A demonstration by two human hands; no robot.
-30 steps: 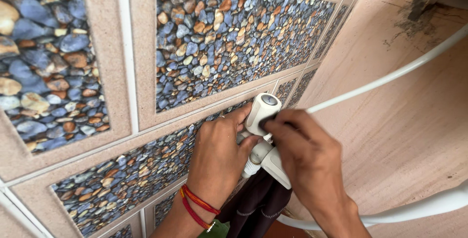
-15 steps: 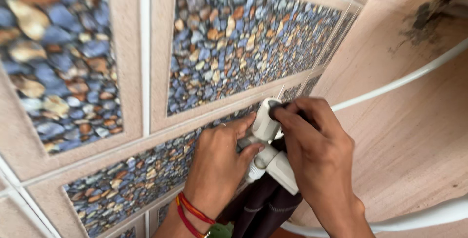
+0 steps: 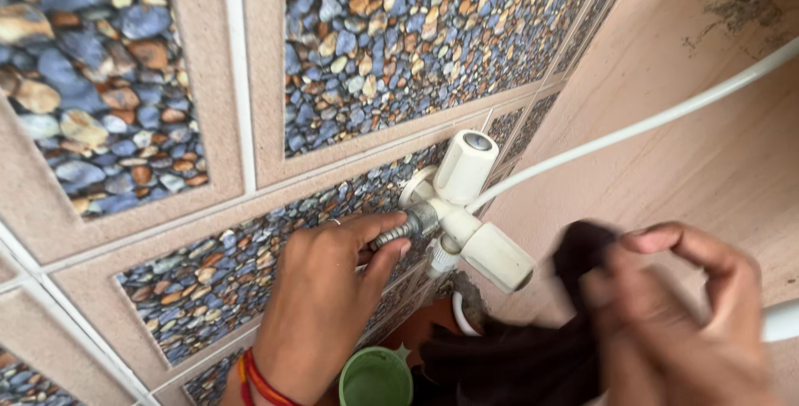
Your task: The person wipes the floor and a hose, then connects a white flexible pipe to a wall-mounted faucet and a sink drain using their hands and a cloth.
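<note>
A white plastic wall tap point(image 3: 464, 206) with two knobs sticks out of a pebble-patterned tiled wall point(image 3: 391, 48). My left hand point(image 3: 329, 298) grips the metal hose connector point(image 3: 398, 231) at the tap's left outlet, thumb and fingers closed around it. My right hand point(image 3: 682, 323), blurred, is off to the right of the tap and holds a dark cloth point(image 3: 533, 339) that hangs below it. Red thread bands circle my left wrist.
A thin white hose point(image 3: 649, 119) runs from the tap up to the right across a plain beige wall point(image 3: 707, 148). A green cup point(image 3: 376, 377) sits below the tap. A white curved rim point(image 3: 778, 320) shows at the right edge.
My right hand has left the tap's top knob and pulled away to the right with the dark cloth. My left hand has shifted onto the metal connector. The view has moved closer.
</note>
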